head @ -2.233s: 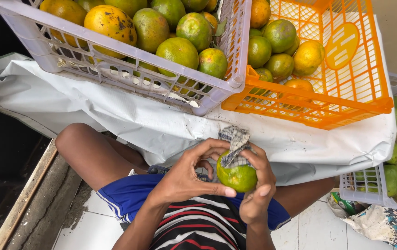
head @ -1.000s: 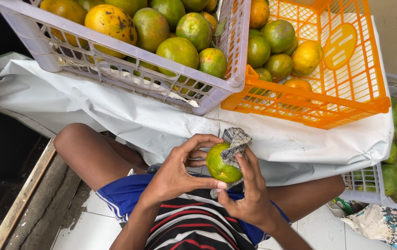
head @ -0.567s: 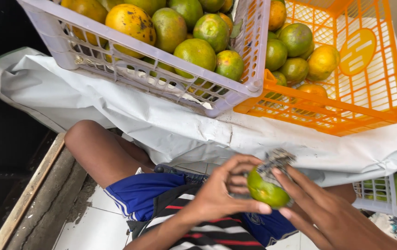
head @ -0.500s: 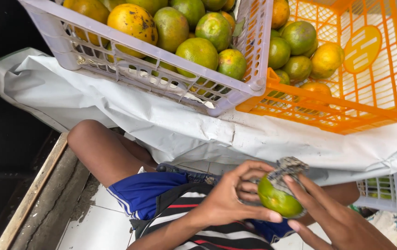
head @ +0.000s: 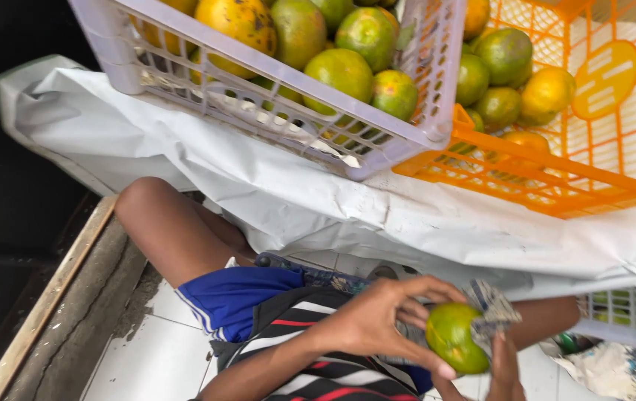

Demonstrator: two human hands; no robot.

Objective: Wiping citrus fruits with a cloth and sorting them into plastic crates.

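My left hand (head: 388,319) grips a green orange (head: 455,338) low in the view, fingers curled around its left side. My right hand (head: 502,367) comes up from the bottom edge and presses a patterned cloth (head: 490,312) against the fruit's right side. Only some of its fingers show. Both hands are over my lap, above blue shorts and a striped shirt.
A pale lilac crate (head: 255,111) of green and yellow oranges tilts above, next to an orange crate (head: 615,160) with more fruit. Both rest on a white sheet (head: 273,193). Another light crate (head: 615,319) with green fruit sits at right. White floor tiles and a wooden edge lie at left.
The view has shifted so the crates and my hands sit further right and lower. The orange has stayed in my left hand while the cloth keeps rubbing over it.
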